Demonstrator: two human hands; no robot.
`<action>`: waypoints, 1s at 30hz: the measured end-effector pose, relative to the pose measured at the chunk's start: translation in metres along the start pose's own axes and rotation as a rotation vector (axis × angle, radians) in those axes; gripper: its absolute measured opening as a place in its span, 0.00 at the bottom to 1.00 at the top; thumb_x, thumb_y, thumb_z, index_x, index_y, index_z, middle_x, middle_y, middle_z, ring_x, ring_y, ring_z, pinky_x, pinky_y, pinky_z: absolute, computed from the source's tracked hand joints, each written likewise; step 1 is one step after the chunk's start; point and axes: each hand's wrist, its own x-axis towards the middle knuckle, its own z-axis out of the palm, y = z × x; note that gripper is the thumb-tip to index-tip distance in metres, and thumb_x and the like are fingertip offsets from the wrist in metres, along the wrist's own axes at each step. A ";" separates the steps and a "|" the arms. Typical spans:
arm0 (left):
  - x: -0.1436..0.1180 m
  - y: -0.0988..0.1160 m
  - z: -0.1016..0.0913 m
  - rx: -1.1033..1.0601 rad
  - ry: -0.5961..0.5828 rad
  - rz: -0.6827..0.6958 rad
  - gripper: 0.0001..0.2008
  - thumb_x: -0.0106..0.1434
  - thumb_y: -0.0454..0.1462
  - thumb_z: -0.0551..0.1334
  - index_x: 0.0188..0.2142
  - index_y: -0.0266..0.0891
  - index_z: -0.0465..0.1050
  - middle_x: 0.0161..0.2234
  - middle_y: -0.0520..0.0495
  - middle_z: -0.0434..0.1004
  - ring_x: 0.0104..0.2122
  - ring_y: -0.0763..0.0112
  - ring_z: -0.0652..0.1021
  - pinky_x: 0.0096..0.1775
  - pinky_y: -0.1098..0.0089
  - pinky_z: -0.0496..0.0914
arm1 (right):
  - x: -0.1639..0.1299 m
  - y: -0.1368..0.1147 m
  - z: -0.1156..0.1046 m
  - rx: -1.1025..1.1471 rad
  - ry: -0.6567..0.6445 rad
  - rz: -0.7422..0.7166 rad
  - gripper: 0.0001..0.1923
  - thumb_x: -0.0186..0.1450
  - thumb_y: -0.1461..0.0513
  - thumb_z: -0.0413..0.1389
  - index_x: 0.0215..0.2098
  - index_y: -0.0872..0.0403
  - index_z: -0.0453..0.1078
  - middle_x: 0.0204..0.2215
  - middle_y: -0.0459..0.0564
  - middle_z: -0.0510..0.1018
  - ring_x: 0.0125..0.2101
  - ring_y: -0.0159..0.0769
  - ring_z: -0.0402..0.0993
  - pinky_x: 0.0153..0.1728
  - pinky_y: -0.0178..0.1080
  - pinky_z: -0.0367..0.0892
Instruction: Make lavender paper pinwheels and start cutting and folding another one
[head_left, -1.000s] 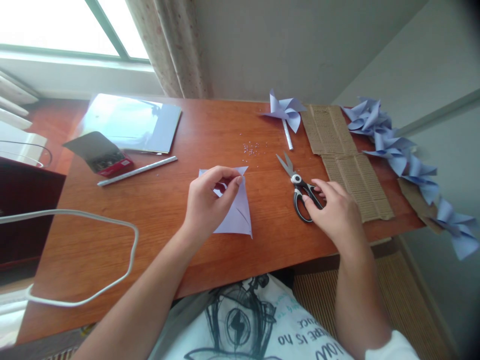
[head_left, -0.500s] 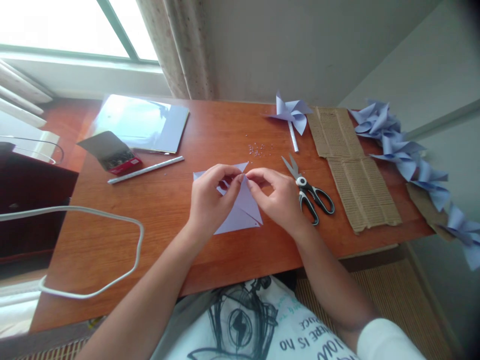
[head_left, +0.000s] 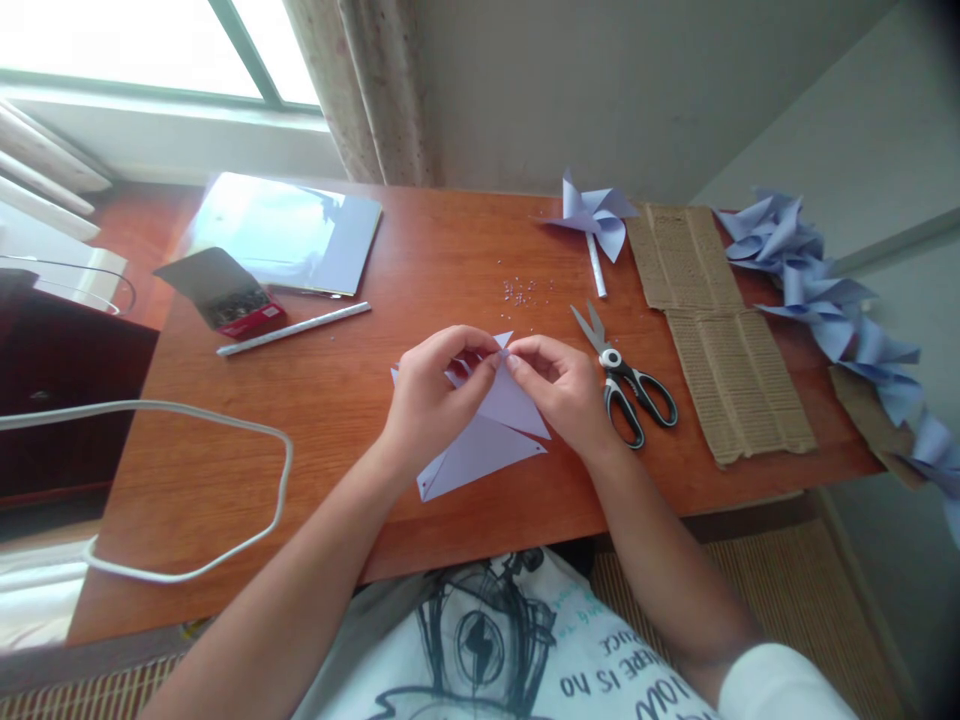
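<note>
A pale lilac paper square [head_left: 480, 460], slit in from its corners and marked with small dark dots, lies partly on the table under my hands. My left hand [head_left: 442, 385] pinches the paper's upper part with thumb and index finger. Opposite it, the fingertips of my right hand [head_left: 559, 385] are closed on the same spot, almost touching the left ones. Anything small between the fingertips is hidden. Scissors [head_left: 619, 375] with black and white handles lie with blades parted, just right of my right hand.
Tiny beads [head_left: 521, 292] are scattered beyond my hands. A finished paper pinwheel [head_left: 592, 215] on a stick lies at the back, near corrugated cardboard [head_left: 739, 385]. More pinwheels [head_left: 825, 300] line the right edge. Left are an open red box [head_left: 244, 305], a paper stick [head_left: 296, 330], a folder [head_left: 356, 240] and a white cable [head_left: 281, 490].
Both hands have shifted slightly right with the paper. The sheet has turned and its near edge is tilted, with the slit between its flaps wider. My view has shifted a little.
</note>
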 end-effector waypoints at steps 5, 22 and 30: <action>0.001 0.004 -0.002 -0.062 -0.018 -0.039 0.03 0.62 0.36 0.65 0.33 0.39 0.76 0.30 0.50 0.78 0.30 0.71 0.77 0.33 0.72 0.71 | -0.002 0.001 0.000 -0.042 -0.030 -0.030 0.06 0.67 0.57 0.60 0.36 0.50 0.75 0.35 0.48 0.82 0.37 0.40 0.79 0.40 0.41 0.73; 0.006 0.005 -0.008 -0.055 0.110 -0.089 0.03 0.63 0.36 0.64 0.35 0.40 0.77 0.33 0.49 0.81 0.33 0.70 0.78 0.36 0.71 0.72 | 0.003 -0.001 -0.007 0.148 0.116 0.099 0.06 0.59 0.56 0.62 0.30 0.50 0.72 0.27 0.43 0.74 0.28 0.33 0.70 0.31 0.36 0.68; 0.014 -0.010 -0.021 -0.006 0.299 -0.085 0.14 0.61 0.36 0.66 0.47 0.43 0.74 0.50 0.45 0.78 0.50 0.63 0.77 0.48 0.66 0.73 | 0.006 -0.005 -0.014 0.381 0.111 0.236 0.08 0.57 0.56 0.63 0.31 0.49 0.69 0.26 0.42 0.71 0.26 0.31 0.67 0.29 0.35 0.67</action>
